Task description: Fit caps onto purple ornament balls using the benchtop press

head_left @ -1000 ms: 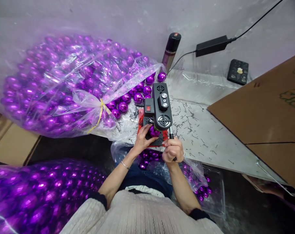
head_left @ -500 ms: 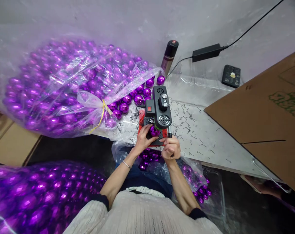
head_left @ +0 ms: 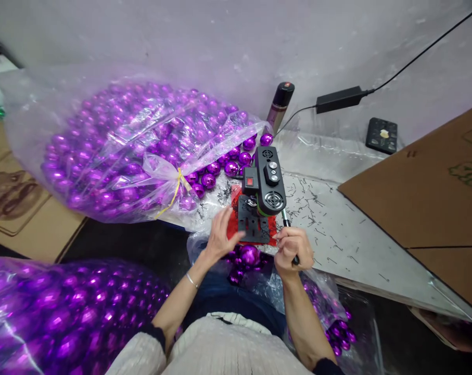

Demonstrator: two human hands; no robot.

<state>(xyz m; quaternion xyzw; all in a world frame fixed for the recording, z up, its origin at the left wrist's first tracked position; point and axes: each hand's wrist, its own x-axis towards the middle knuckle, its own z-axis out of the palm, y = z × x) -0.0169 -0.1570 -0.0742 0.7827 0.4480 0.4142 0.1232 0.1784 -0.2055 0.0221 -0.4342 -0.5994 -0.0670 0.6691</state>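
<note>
One black machine [head_left: 270, 179]; two hands [head_left: 220, 237] [head_left: 294, 249]

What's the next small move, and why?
Probably reach the left hand to the loose purple balls beside the machine and take one: that hand is open and empty, the black base plate bears no ball, and the right hand holds the lever handle.

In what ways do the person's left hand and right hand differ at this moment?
The left hand is open and holds nothing, while the right hand is closed around the black lever handle. A silver bracelet circles the left wrist; the right wrist shows none. Both hands are bare and near the black lever-operated machine.
</note>
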